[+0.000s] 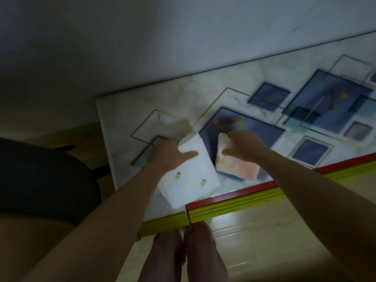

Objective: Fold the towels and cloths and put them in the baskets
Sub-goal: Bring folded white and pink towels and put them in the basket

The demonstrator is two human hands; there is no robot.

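- A dark chair (pixel 46 176) stands at the far left, beside the end of a table.
- The table (pixel 126 110) runs across the view from left to right; its top is pale marble print with blue squares, and a red and yellow strip edges its near side.
- The left hand (pixel 168 153) grips a folded white towel (pixel 193 176) at its far left corner, thumb lying across the top face and fingers hidden behind it.
- The white towel is a thick, squared stack with two small yellow motifs; its near end hangs over the table's near edge, and it appears lifted.
- Just to its right, the right hand (pixel 242 145) pinches the far end of a folded pink towel (pixel 238 165), which tilts up from the table, its near end low.
- The two towels sit just beside each other, near the table's front edge.
- No basket shows in this view.
- Judgement: both towels look soft, light and limp, not fragile. Held by one corner, the folds may sag or slip open; a hold spanning the folded edge, with fingers beneath, should keep each stack square.
- The person's bare feet (pixel 183 253) stand on a pale wood floor (pixel 284 220) below the table.
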